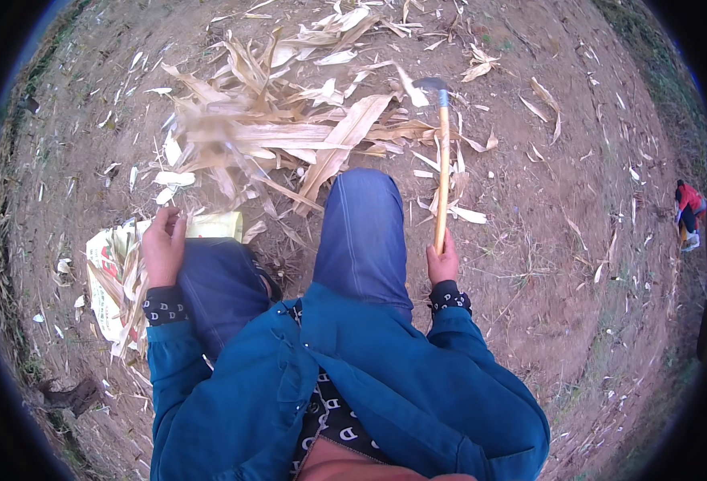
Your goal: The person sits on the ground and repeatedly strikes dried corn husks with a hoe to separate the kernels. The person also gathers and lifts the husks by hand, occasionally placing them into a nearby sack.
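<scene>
My right hand point(443, 263) grips the lower end of a long wooden handle. It belongs to a short-handled hoe point(442, 162), with a dark metal head point(430, 83) at the far end, over the soil. My left hand point(164, 246) is beside my left knee, fingers loosely curled, and no object shows in it. Next to that hand lies a printed woven sack point(103, 300), partly under my leg, with dry husks point(126, 282) on it. Ahead of my knees spreads a heap of dry corn leaves and husks point(269, 129).
Bare brown soil point(546, 216) surrounds me, strewn with husk scraps point(479, 63). A dark clump point(72, 395) sits at the lower left. Far off at the right edge, a person in red point(690, 204) bends over. Dry stalks and weeds border the field's left side.
</scene>
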`<action>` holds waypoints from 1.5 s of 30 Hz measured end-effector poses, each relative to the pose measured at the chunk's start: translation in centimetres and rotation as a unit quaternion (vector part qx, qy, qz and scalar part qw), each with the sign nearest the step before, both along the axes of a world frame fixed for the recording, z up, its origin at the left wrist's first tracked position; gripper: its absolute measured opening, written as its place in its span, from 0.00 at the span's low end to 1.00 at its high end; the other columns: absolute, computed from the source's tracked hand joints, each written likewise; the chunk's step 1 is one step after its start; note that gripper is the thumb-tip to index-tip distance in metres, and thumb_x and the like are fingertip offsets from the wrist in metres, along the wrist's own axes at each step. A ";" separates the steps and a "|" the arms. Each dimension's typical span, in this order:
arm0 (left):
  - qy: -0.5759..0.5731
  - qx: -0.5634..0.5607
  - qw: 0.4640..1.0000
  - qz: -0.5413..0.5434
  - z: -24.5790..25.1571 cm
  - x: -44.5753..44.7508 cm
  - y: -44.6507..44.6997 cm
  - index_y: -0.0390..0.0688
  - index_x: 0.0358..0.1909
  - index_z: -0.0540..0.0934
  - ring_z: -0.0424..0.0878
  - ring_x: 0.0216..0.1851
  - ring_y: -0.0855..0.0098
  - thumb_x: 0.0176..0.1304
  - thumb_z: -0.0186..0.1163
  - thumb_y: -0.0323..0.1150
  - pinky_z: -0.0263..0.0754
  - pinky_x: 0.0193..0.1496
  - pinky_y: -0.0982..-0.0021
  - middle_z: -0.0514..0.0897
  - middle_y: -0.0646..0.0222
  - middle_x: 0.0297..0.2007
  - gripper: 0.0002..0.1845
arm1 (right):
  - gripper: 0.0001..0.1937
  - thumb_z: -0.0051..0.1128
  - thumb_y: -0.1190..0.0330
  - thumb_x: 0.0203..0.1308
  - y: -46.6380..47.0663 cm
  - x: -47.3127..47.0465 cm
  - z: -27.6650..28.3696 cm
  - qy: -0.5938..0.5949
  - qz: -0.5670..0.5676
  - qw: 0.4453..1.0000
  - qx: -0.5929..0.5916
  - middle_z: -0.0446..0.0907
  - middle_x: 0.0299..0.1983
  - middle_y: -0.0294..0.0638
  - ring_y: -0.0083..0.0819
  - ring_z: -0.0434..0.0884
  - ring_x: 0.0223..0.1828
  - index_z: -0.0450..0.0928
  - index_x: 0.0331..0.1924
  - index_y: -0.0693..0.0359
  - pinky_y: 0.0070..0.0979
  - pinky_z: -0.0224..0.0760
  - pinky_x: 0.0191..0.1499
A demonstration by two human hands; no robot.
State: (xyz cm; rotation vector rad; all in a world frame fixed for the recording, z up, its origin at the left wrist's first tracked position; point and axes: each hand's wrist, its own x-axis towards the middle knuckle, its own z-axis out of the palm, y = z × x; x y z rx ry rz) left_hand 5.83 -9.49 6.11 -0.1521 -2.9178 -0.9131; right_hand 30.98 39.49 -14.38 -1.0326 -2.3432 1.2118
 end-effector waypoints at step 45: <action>0.167 -0.124 0.971 -0.115 6.1 -13.6 0.2 0.48 0.53 0.79 0.78 0.53 0.54 0.50 0.61 0.24 0.75 0.53 0.56 0.80 0.62 0.53 0.25 | 0.30 0.63 0.68 0.48 -3.6 -2.5 17.7 0.079 0.405 0.883 0.226 0.80 0.31 0.54 0.52 0.81 0.30 0.72 0.58 0.69 0.40 0.74 0.35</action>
